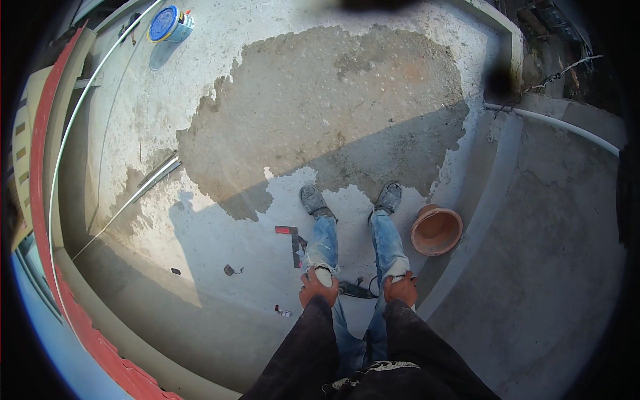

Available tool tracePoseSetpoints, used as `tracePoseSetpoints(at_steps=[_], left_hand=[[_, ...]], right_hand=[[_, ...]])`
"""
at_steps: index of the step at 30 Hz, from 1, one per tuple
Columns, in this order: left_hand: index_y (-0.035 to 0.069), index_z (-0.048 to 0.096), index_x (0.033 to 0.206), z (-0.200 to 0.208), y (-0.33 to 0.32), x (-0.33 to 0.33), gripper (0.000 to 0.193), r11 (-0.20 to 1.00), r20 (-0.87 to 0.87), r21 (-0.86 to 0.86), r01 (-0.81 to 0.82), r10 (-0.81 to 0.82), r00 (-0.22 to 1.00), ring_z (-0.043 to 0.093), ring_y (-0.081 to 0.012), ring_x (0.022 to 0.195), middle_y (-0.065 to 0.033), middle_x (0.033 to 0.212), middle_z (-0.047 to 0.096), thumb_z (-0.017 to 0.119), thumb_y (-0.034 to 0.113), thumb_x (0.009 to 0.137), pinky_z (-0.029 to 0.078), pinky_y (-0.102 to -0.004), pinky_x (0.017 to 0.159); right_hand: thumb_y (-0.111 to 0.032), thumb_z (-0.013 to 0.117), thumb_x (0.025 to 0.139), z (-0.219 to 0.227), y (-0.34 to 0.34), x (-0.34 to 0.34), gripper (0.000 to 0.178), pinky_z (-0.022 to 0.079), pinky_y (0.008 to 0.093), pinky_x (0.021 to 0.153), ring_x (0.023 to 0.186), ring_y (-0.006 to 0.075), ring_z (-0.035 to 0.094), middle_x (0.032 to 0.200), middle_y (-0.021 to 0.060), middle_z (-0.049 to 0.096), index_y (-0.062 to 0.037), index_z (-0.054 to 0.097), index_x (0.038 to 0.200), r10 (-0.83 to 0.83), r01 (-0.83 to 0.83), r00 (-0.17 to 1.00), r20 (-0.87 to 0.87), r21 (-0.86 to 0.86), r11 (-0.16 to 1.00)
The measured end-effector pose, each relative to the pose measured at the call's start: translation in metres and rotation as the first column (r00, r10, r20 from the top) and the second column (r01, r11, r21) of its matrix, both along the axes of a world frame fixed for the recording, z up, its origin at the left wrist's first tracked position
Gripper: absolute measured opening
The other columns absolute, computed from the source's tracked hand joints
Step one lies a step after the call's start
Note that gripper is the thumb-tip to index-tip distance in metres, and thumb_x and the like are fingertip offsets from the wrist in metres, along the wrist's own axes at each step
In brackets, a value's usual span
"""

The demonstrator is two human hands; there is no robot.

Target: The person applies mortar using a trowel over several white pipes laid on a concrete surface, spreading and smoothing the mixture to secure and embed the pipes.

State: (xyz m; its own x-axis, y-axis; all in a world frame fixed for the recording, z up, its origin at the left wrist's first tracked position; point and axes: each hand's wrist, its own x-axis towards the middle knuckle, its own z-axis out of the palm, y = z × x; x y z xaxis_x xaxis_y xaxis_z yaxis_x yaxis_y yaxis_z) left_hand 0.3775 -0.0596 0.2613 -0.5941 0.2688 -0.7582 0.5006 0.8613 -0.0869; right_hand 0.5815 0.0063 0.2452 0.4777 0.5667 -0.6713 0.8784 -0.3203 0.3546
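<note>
My left hand [319,288] is closed over the knee of my worn blue jeans [325,243], its fingers curled around the cloth. On the other leg, my right hand [401,289] grips the jeans at the knee in the same way. Pale patches show at both knees just beyond the fingers. A dark tool [357,289] lies on the floor between my legs, partly hidden by them. To the left of my left leg is an L-shaped black and red tool [296,248], resembling a square. My dusty shoes [389,198] stand at the near edge of a wet grey patch.
A terracotta-coloured tub [437,231] stands right of my legs, by a low ledge [477,220]. Long strips [157,177] lie at left. A blue-lidded bucket [171,25] is at far left. Small items [283,311] dot the floor. A white pipe [65,140] runs along the left wall.
</note>
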Motion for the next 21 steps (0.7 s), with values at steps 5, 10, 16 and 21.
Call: tracePoseSetpoints(at_steps=[5, 10, 16, 21], left_hand=[[0.013, 0.045, 0.142, 0.002, 0.0025, 0.0004, 0.077, 0.999, 0.045, -0.043, 0.011, -0.009, 0.999, 0.068, -0.0454, 0.097, -0.0223, 0.13, 0.054, 0.071, 0.05, 0.08, 0.055, -0.052, 0.087], [0.016, 0.046, 0.144, 0.0019, 0.0026, 0.0008, 0.078, 1.0, 0.019, -0.017, -0.011, 0.011, 1.0, 0.068, -0.043, 0.098, -0.0206, 0.131, 0.053, 0.07, 0.052, 0.08, 0.053, -0.0509, 0.087], [0.015, 0.046, 0.145, 0.0011, 0.0034, -0.001, 0.079, 1.0, 0.035, -0.018, 0.005, -0.004, 0.999, 0.068, -0.0429, 0.099, -0.0207, 0.131, 0.053, 0.071, 0.052, 0.079, 0.054, -0.0506, 0.088], [0.014, 0.046, 0.144, 0.002, 0.0054, -0.0013, 0.078, 1.0, 0.039, -0.008, 0.012, -0.011, 0.999, 0.068, -0.0431, 0.099, -0.0213, 0.131, 0.053, 0.07, 0.052, 0.079, 0.054, -0.0506, 0.087]], right_hand=[[-0.042, 0.071, 0.08, 0.0004, -0.002, -0.0003, 0.059, 0.055, 0.0503, 0.087, 0.099, 0.0407, 0.069, 0.115, 0.0209, 0.061, -0.0041, 0.054, 0.123, -0.03, 0.03, 0.999, -0.036, -0.015, 0.999], [-0.043, 0.071, 0.081, -0.0007, -0.0037, 0.0009, 0.062, 0.054, 0.0516, 0.089, 0.102, 0.0416, 0.068, 0.116, 0.0214, 0.06, -0.0036, 0.052, 0.126, -0.059, 0.058, 0.997, -0.053, -0.024, 0.998], [-0.044, 0.071, 0.081, -0.0009, -0.0034, 0.0011, 0.062, 0.054, 0.0512, 0.088, 0.102, 0.0415, 0.068, 0.117, 0.0208, 0.06, -0.0044, 0.051, 0.125, -0.067, 0.066, 0.997, -0.043, -0.025, 0.997], [-0.043, 0.071, 0.081, 0.0009, -0.0033, 0.0002, 0.061, 0.055, 0.0513, 0.088, 0.101, 0.0408, 0.069, 0.117, 0.0202, 0.06, -0.0047, 0.052, 0.124, -0.063, 0.063, 0.998, -0.03, -0.013, 0.998]])
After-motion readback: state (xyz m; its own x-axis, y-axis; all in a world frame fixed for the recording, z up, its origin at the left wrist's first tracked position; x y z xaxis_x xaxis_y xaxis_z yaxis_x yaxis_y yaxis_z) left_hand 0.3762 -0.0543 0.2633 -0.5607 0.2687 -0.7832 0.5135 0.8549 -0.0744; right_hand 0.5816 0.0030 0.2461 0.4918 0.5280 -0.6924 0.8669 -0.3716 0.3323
